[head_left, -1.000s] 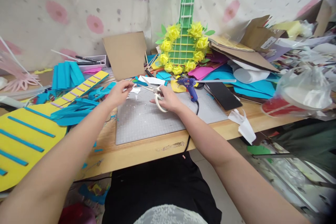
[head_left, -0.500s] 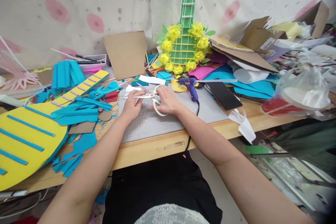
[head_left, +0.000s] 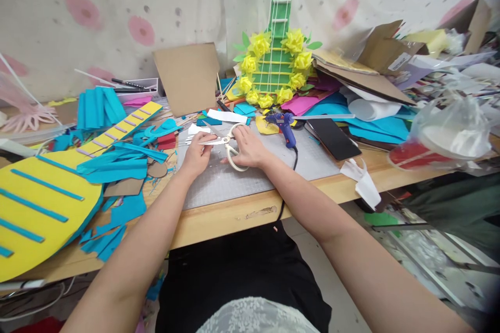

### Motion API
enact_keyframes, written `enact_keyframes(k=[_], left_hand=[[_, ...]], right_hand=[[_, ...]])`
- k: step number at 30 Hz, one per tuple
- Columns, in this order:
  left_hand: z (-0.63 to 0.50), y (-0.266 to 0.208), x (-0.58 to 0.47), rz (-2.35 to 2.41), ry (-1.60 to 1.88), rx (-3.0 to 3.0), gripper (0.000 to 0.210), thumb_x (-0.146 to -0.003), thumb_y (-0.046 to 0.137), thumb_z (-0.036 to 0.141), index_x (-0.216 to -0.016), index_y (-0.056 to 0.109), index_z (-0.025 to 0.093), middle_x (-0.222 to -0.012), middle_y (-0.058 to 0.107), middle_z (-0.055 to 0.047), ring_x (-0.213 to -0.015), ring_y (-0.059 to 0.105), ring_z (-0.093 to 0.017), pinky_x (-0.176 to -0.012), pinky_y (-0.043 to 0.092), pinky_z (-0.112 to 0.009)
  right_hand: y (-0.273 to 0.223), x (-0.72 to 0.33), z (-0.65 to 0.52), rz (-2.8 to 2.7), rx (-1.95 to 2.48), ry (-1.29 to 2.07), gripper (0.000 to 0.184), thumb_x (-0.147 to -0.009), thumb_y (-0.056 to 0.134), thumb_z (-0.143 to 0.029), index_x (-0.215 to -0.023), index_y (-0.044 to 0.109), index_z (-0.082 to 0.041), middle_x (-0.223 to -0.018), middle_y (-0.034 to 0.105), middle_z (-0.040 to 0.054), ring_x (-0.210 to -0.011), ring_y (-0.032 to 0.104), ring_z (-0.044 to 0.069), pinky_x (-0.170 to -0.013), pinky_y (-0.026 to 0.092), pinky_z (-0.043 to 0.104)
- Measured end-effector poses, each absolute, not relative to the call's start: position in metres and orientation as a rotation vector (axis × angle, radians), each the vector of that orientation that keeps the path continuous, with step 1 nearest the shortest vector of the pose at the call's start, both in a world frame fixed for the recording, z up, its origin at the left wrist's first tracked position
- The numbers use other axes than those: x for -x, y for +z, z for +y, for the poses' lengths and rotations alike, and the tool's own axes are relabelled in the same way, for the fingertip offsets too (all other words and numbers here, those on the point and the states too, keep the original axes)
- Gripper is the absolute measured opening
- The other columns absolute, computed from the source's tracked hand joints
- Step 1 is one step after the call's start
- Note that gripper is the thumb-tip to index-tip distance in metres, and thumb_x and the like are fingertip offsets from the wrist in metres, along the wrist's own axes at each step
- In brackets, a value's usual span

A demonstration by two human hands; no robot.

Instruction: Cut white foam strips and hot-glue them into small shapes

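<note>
White-handled scissors point(head_left: 235, 155) are in my right hand point(head_left: 250, 146), fingers through the handle loops and blades apart, pointing left. My left hand point(head_left: 197, 155) is closed in a pinch beside the blades; whatever lies between its fingertips is too small to make out. Thin white strips point(head_left: 189, 139) show just left of these fingers. Both hands are over the grey cutting mat point(head_left: 219, 187). Behind them lies a white paper piece point(head_left: 226, 116), and a blue glue gun point(head_left: 286, 127) rests to the right.
A yellow guitar-shaped piece point(head_left: 47, 187) and blue scraps point(head_left: 113, 169) cover the left side. At the back stands a green guitar shape point(head_left: 273, 70) with yellow flowers, near a cardboard sheet point(head_left: 187, 80). A black phone point(head_left: 334, 138) and a bagged tub point(head_left: 441, 140) lie right.
The hands and scissors hold almost the same place, with the blades still apart. The camera view has shifted slightly.
</note>
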State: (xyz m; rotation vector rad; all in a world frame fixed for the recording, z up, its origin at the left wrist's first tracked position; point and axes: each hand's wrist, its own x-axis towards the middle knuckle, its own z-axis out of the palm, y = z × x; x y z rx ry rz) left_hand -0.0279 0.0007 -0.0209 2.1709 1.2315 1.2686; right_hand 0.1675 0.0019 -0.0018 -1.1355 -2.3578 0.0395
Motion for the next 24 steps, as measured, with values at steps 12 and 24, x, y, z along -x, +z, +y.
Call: enact_keyframes(k=[12,24], left_hand=[[-0.003,-0.017,0.027,1.257,1.260,-2.169,0.019,-0.083,0.045,0.020,-0.090,0.063,0.019,-0.097,0.058,-0.007,-0.094,0.056,-0.018,-0.084,0.047,-0.035],[-0.002,-0.016,0.027,1.280,1.299,-2.217,0.017,-0.084,0.047,0.024,-0.082,0.063,0.021,-0.095,0.060,-0.006,-0.092,0.055,-0.019,-0.083,0.047,-0.036]], right_hand=[[0.004,-0.166,-0.003,-2.372,1.247,0.180,0.047,-0.071,0.058,-0.055,-0.095,0.047,-0.017,-0.101,0.057,0.0117,-0.094,0.050,0.024,-0.076,0.035,0.032],[0.012,-0.163,-0.008,-2.374,1.403,0.259,0.037,-0.081,0.051,-0.048,-0.098,0.051,-0.016,-0.101,0.064,0.0109,-0.090,0.059,0.023,-0.071,0.035,0.029]])
